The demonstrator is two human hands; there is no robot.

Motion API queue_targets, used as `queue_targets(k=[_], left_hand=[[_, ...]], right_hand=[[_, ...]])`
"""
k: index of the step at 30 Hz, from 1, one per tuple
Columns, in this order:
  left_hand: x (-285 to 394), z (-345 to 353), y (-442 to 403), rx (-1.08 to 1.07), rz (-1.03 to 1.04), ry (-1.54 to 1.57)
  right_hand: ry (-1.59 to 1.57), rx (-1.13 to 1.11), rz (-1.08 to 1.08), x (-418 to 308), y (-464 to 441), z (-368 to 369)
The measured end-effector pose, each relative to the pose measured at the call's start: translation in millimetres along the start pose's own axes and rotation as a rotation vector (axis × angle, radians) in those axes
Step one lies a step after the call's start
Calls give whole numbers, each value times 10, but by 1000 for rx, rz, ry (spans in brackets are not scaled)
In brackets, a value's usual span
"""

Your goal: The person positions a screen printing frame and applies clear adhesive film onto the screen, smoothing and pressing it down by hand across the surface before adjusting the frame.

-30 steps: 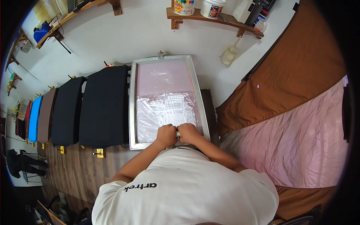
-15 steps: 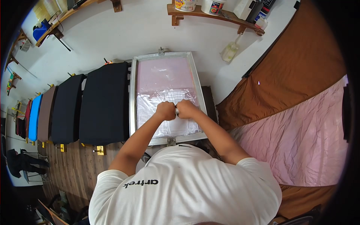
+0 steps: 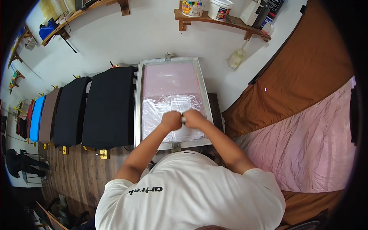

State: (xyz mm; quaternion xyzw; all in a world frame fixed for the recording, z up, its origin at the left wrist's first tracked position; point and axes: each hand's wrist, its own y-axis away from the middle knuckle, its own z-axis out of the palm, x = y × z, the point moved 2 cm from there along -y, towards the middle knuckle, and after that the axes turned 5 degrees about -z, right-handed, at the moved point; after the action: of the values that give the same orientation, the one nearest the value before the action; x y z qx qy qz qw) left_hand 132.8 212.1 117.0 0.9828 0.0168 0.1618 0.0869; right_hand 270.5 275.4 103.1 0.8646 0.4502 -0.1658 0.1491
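Note:
My left hand [image 3: 172,120] and my right hand [image 3: 194,118] are both closed, knuckles side by side over the lower half of a silver-framed printing screen [image 3: 138,103]. A small pale piece [image 3: 183,120] shows between the two fists; what it belongs to is hidden by the fingers. Beneath them, the lower part of the screen is covered by shiny, wrinkled clear film [image 3: 153,109]. The upper part is bare pinkish mesh [image 3: 168,78]. Metal clamps [image 3: 167,56] sit at the frame's far and near edges.
Left of the screen stands a row of boards covered in black cloth [image 3: 108,107], brown [image 3: 50,115] and blue [image 3: 36,119]. A wall shelf [image 3: 222,21] holds tubs and bottles. Brown and pink fabric [image 3: 299,145] hangs at right. Another person [image 3: 25,163] is at far left.
Both closed hands have shifted slightly toward my body over the film. The whole view has moved a little, so the screen appears lower and further right.

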Motion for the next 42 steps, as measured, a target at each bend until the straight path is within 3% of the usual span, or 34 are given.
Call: queue_targets(k=[4, 6, 11, 14, 19, 21, 23, 26, 29, 33, 37, 42], left_hand=[[-89, 433, -18, 286, 80, 36], [29, 436, 286, 208, 79, 32], [171, 384, 739, 88, 82, 44], [97, 217, 481, -190, -58, 35], [-111, 68, -291, 37, -58, -5], [-115, 17, -467, -86, -131, -64], [-108, -68, -483, -103, -115, -86], [-69, -19, -335, -147, -77, -93], [-18, 78, -84, -150, -28, -72], [97, 157, 267, -150, 0, -66], [146, 409, 641, 50, 144, 38], [221, 532, 927, 149, 247, -131]], right_hand=[[52, 184, -13, -29, 60, 174], [44, 204, -30, -108, 329, 426], [-37, 3, 7, -441, 731, 311], [-43, -116, -1, -229, 465, 208], [33, 49, 34, 125, -197, 6], [66, 92, 24, 218, -339, -13], [83, -15, -14, 232, -407, -65], [40, -122, 35, 141, -273, -61], [56, -114, -58, 5, -44, 20], [7, -133, -3, -181, 275, 137], [-53, 82, -37, -352, 657, 345], [-5, 108, -73, -512, 912, 423]])
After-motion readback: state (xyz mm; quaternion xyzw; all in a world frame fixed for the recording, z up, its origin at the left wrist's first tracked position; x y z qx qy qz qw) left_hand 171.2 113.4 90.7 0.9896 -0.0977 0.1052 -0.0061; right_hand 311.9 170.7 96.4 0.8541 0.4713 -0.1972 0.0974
